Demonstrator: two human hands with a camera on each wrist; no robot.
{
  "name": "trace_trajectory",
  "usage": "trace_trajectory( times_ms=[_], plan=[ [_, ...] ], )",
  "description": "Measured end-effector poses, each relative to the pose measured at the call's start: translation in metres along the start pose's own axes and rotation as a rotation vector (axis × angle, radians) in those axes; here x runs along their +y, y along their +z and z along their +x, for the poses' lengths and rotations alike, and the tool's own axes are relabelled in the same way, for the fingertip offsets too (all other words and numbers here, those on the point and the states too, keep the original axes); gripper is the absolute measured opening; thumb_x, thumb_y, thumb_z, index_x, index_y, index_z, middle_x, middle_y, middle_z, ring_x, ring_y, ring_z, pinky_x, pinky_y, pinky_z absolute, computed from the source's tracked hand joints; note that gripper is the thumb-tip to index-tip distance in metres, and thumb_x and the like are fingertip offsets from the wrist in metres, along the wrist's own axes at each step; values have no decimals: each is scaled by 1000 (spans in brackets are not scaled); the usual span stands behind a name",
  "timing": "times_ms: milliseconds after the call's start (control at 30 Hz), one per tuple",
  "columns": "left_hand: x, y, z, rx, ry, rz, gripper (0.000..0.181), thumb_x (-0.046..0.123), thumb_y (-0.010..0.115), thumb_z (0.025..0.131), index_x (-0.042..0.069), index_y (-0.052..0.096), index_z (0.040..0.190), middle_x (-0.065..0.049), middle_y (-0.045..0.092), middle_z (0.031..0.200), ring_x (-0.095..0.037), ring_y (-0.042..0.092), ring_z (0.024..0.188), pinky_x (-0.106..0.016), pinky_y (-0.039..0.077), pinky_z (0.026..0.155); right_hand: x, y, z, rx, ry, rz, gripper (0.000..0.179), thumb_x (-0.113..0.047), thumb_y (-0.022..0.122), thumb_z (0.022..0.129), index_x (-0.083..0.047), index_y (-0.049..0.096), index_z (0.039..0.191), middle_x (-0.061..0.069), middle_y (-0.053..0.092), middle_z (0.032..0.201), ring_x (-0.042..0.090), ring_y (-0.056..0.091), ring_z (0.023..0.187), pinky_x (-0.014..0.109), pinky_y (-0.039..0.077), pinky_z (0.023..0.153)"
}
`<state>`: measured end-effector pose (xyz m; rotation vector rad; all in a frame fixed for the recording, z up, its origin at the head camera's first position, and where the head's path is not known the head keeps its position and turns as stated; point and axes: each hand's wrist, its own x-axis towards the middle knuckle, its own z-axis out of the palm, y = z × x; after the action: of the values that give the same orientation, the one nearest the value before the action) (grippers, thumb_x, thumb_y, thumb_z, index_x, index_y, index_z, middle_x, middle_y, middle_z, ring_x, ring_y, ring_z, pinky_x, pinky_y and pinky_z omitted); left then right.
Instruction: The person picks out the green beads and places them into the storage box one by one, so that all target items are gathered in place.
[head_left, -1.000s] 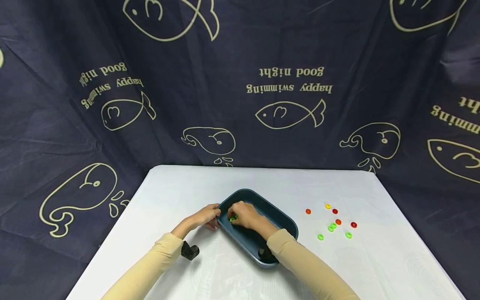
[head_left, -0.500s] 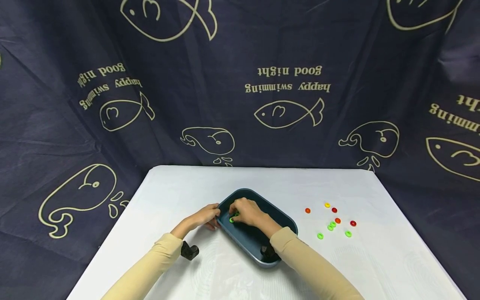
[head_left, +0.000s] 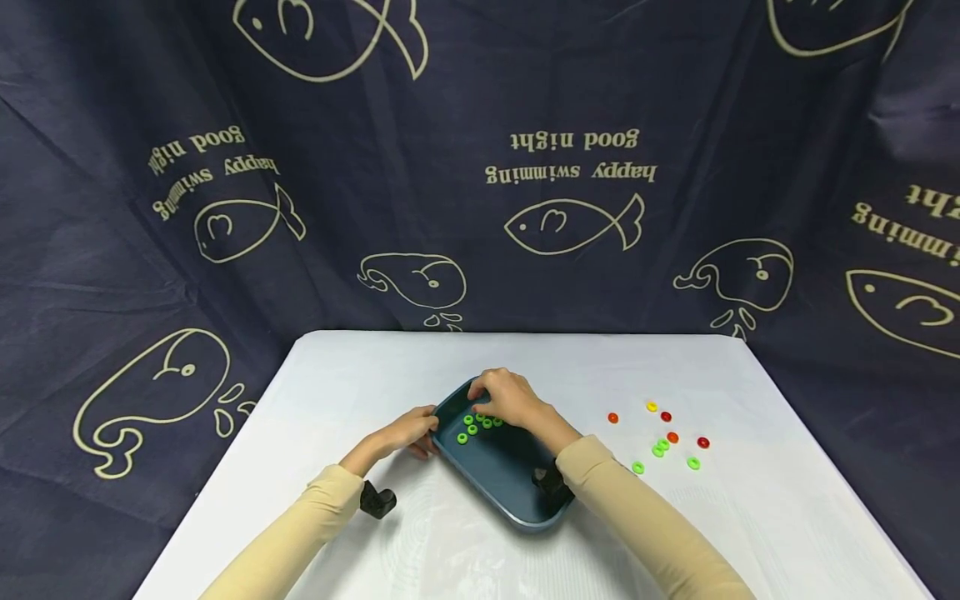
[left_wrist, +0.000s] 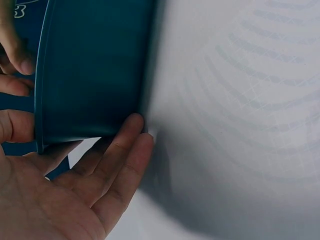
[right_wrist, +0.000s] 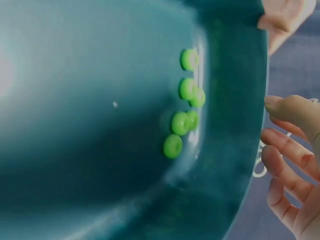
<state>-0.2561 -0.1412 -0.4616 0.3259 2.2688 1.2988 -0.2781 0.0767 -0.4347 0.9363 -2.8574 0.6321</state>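
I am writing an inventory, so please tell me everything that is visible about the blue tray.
The tray is a teal-blue oblong with rounded corners, plain walls and a slightly shiny, plastic-looking surface. It sits open side up, aslant on the white table, with six green rings inside its far-left end. The left hand holds that end, thumb over the rim, fingers on the outer wall. The right hand is near the far rim; contact is unclear.

The right hand (head_left: pixel 507 397) is shifting across the dark blue tray (head_left: pixel 495 467) toward its far rim, uncovering green rings (right_wrist: pixel 180 123) that it was mostly hiding a second ago.
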Motion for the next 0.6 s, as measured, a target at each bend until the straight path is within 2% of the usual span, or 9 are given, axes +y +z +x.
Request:
trace_trajectory(
  times_ms=[67,400,533,600],
  plan=[
    [0,0,0,3,0,2,31,10,35,88,-8,45,110,-31,64,74,-37,69,79,-44,57,63,3,-4,0,12,11,3,20,-22,75,78,-15,73,97,-3,70,97,16,65,92,34,54,76],
    [-1,0,0,8,-10,10,44,10,35,89,-10,41,128,-30,63,73,-36,69,80,-45,57,65,17,-25,-6,87,51,5,19,-23,76,77,-16,74,95,-2,71,97,17,66,91,35,54,74],
    [0,0,0,5,-11,13,47,11,35,89,-10,38,132,-29,64,73,-36,69,81,-45,57,65,25,-36,-11,113,68,0,19,-23,75,77,-16,74,95,-2,71,95,12,64,75,30,52,65],
    [0,-1,0,3,-11,17,46,10,34,89,-11,40,129,-29,65,75,-36,69,81,-44,57,65,30,-41,-14,122,81,0,19,-23,75,77,-15,74,95,-2,71,95,10,61,69,28,49,60]
  ],
)
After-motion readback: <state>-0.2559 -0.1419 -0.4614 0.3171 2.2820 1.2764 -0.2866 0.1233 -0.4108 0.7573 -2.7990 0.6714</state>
